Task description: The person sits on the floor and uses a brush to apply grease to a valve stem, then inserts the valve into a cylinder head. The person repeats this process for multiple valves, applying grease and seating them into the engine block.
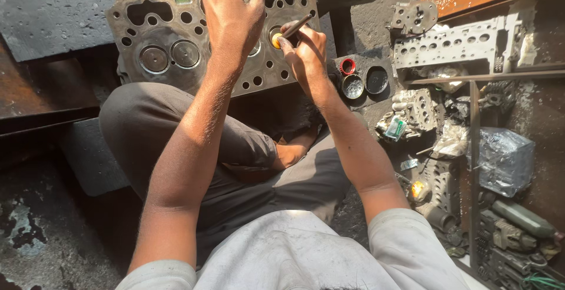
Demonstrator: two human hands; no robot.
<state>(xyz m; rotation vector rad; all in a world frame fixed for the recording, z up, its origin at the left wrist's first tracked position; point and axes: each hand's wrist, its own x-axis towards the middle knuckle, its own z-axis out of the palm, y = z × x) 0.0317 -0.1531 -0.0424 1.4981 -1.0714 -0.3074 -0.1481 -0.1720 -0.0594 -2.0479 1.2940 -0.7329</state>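
**Two hands at a cylinder head on the floor**

Nearest the camera, at the bottom middle of the frame, is a pale grey shirt (294, 254) with two bare forearms rising out of its short sleeves. Behind it, dark trousers (176, 131) cover folded legs, and one bare foot (294, 148) shows between the knees.

At the upper left of the frame, a dark slab (53, 13) lies on the stained floor (47, 231). Just to its right one cylinder head (176, 42) stands tilted against the legs, its grimy face toward the camera. Two round valves (169, 56) sit side by side in its left half, and many small holes ring its edge.

The left hand (232, 7) rests on the upper middle of the cylinder head, fingers curled together over its top edge, gripping the casting.

Just right of it, the right hand (306, 54) is pinched shut around one thin dark stick (296, 26), whose tip touches a yellow-orange spot (275, 38) on a valve seat.

Further right, in the upper middle, three small round tins sit together: one red-rimmed tin (348, 66) and two open tins (365, 83) with dark contents.

Along the right side of the frame lie several more grey engine castings, among them one long pale cylinder head (453, 45), plus one crumpled plastic bag (506, 157). How many castings there are, I cannot tell.
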